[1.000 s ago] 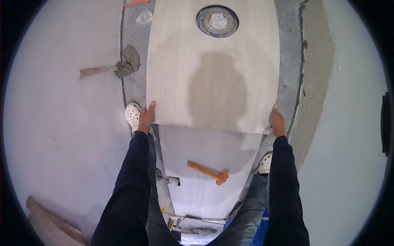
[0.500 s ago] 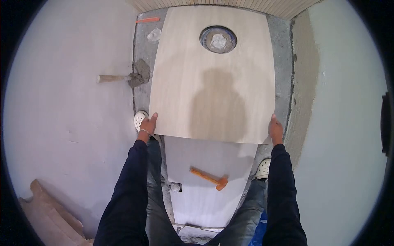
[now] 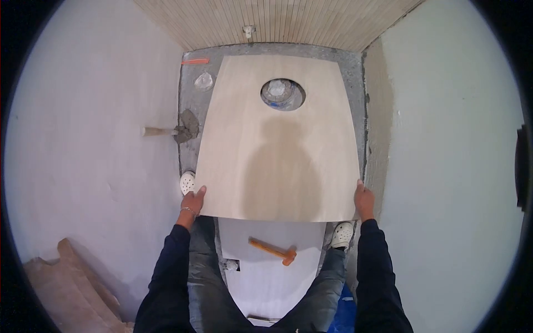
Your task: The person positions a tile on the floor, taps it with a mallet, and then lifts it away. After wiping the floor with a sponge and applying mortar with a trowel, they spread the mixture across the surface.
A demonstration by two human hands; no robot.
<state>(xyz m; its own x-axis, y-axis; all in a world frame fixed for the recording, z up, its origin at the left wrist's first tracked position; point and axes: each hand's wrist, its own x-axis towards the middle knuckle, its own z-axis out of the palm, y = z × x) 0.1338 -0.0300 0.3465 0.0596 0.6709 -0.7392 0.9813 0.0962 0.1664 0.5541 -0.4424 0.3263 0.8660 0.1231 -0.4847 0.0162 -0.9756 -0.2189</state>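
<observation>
Between my hands is a large pale wood-look tile [image 3: 233, 150] with a round hole near its far end. My left hand [image 3: 194, 202] grips its near left corner, thumb on top. My right hand [image 3: 364, 201] holds the near right edge the same way; the fingers of both hands are mostly hidden beneath. Through the hole shows a round drain pipe [image 3: 277, 89] stuffed with whitish plastic. My shadow falls across the tile. Nearer to me, an orange mallet [image 3: 272, 251] lies on a laid pale tile [image 3: 250, 283] between my legs.
Left of the tile, a trowel [image 3: 158, 131] rests with a lump of grey mortar [image 3: 187, 126]. Beyond it are crumpled plastic [image 3: 204, 81] and an orange strip [image 3: 195, 61]. A slatted wall [image 3: 300, 25] closes the far end. Brown cardboard [image 3: 72, 288] lies at lower left.
The held tile has shifted relative to the floor, and its hole no longer lines up centrally over the pipe. The view has tilted up, showing more slatted wall. Both hands keep their grip.
</observation>
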